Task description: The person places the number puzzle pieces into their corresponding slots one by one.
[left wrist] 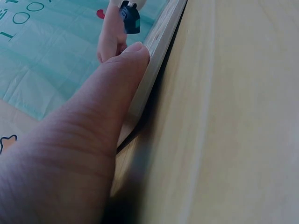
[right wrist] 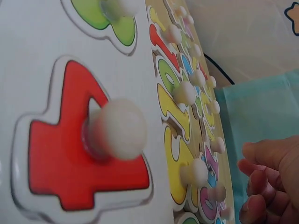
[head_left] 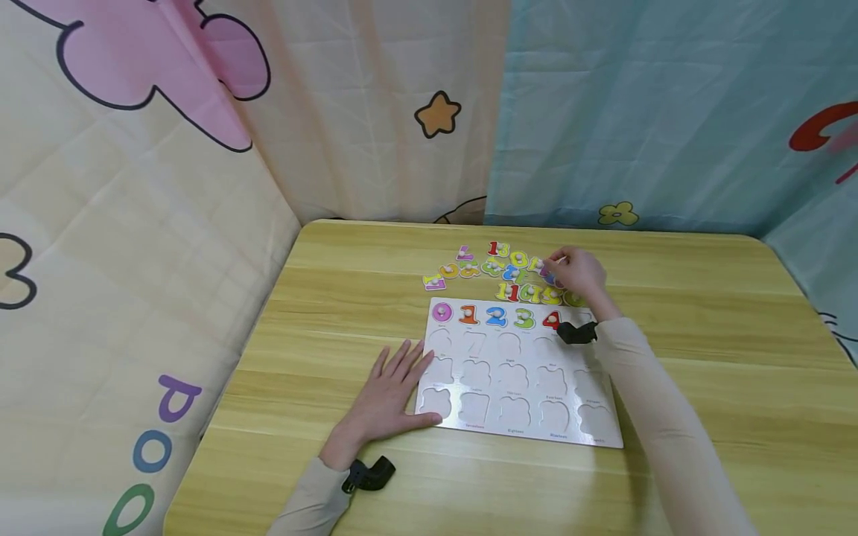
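Observation:
A white number puzzle board (head_left: 492, 387) lies on the table with number pieces 0 to 4 set along its top row. Shaped recesses fill its lower rows. My left hand (head_left: 383, 398) rests flat on the board's left edge, fingers spread, its thumb (left wrist: 133, 58) at the front edge. Beyond the board, my right hand (head_left: 582, 274) hovers over the right end of the loose number pieces (head_left: 512, 292), fingertips close above them. In the right wrist view its fingers (right wrist: 257, 182) curl loosely, with nothing seen between them. The red 4 piece (right wrist: 70, 154) shows its round knob (right wrist: 124, 128).
Loose knobbed pieces, among them a 13 (head_left: 498, 249) and a purple and yellow one (head_left: 434, 283), lie overlapping behind the board. A wooden table (head_left: 322, 298) carries everything. Printed curtains (head_left: 375, 112) hang round its back and sides.

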Available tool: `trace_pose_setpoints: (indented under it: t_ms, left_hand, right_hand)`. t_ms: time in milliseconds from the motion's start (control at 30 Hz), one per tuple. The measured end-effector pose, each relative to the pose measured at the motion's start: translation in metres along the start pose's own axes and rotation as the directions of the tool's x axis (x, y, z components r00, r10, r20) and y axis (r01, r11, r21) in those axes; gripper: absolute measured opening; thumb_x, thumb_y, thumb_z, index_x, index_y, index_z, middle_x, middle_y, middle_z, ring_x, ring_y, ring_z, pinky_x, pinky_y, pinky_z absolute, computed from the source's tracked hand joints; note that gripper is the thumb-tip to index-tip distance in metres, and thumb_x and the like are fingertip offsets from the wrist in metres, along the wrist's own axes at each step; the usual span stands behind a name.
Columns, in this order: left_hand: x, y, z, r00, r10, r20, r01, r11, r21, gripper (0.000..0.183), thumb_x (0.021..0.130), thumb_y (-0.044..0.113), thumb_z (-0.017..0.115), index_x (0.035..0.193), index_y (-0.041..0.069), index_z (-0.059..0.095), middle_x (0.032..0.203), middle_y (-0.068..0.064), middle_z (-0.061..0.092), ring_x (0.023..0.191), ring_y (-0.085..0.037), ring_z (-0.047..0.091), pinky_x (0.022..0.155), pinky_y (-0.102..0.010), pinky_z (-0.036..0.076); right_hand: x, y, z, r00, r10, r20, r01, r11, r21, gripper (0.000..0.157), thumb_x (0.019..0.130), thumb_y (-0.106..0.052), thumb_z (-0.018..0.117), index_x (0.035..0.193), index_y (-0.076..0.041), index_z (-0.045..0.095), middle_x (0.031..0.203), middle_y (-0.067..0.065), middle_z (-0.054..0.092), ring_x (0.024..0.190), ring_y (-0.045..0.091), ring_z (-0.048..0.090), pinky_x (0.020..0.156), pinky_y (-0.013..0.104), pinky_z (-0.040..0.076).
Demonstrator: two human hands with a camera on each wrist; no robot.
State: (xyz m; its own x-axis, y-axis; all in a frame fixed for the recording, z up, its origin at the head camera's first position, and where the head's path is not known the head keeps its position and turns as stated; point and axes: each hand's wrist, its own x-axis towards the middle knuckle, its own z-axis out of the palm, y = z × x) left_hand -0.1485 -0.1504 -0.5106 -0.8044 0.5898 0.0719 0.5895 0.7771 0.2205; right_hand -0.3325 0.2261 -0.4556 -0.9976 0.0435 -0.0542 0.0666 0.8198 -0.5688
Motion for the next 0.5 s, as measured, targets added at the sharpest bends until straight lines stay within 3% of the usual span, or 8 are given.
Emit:
trace_pose_setpoints:
  t_ms: [200, 500]
  left_hand:
    - [0.001, 0.0, 0.001, 1.0, 0.007, -0.004, -0.007, 1.0, 0.002, 0.099, 0.081, 0.079, 0.038, 0.153, 0.015, 0.017, 0.158, -0.005, 0.009, 0.143, -0.025, 0.002, 0.113, -0.049, -0.001]
    - [0.0, -0.002, 0.002, 1.0, 0.011, -0.021, -0.011, 1.0, 0.006, 0.099, 0.081, 0.079, 0.039, 0.153, 0.015, 0.018, 0.158, -0.005, 0.011, 0.144, -0.025, 0.002, 0.113, -0.049, 0.0]
  right_hand:
    - [-0.003, 0.01, -0.007, 1.0, -0.005, -0.019, 0.005, 1.0, 0.012, 0.037, 0.096, -0.039, 0.053, 0.107, -0.004, 0.062, 0.078, 0.01, 0.063, 0.063, 0.023, 0.055, 0.056, 0.037, 0.036]
    - [-0.007, 0.017, -0.016, 0.999, 0.031, -0.037, -0.032, 0.999, -0.014, 0.041, 0.095, -0.041, 0.053, 0.108, -0.003, 0.062, 0.08, 0.011, 0.055, 0.07, 0.027, 0.049, 0.057, 0.036, 0.033]
